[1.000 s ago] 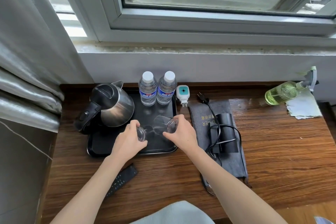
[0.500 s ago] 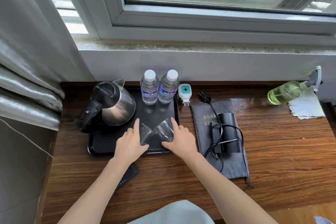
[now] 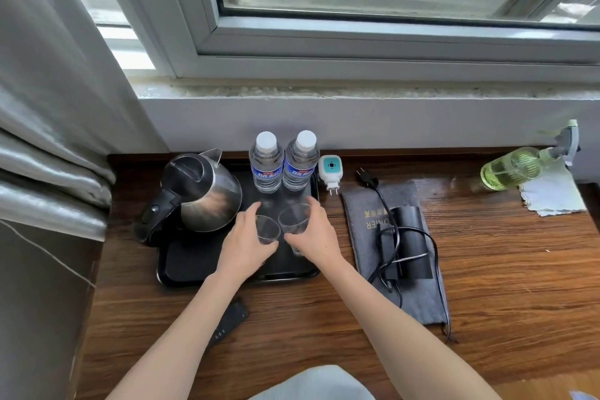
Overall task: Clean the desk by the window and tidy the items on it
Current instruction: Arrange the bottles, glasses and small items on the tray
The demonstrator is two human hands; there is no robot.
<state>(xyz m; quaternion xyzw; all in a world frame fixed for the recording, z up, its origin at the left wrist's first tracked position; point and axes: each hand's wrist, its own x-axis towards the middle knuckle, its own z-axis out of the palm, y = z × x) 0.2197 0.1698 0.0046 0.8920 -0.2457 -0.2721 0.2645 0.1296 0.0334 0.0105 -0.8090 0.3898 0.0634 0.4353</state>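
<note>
hands meet over the black tray (image 3: 181, 269) at the left end of the wooden table (image 3: 487, 269) under the window. seen from the head camera, the left hand (image 3: 245, 245) curls around a clear glass (image 3: 268, 230), fingers wrapped on its left side and thumb toward the near side; the right hand (image 3: 313, 237) grips a second clear glass (image 3: 293, 219) the same way from the right. both glasses stand upright, rims up, side by side and just about touching, low over the middle of the tray; whether their bases rest on it cannot be told. behind them, at the tray's far edge, two water bottles (image 3: 282, 162) with white caps and blue labels stand touching each other. a steel kettle (image 3: 201, 191) with a black handle sits on the tray's left part. just right of the tray a small white and teal plug-in device (image 3: 330, 172) lies on the wood. further right a grey pouch (image 3: 399, 256) lies flat with a black hair dryer (image 3: 407, 240) and its looped black cord on top, the plug lying beyond the pouch's far edge. at the far right a green spray bottle (image 3: 516, 167) lies on its side beside a pale cloth (image 3: 552, 193). a black remote (image 3: 230, 321) pokes out from under the left forearm, near the tray's front edge. a grey curtain (image 3: 48, 140) hangs at the left.
</note>
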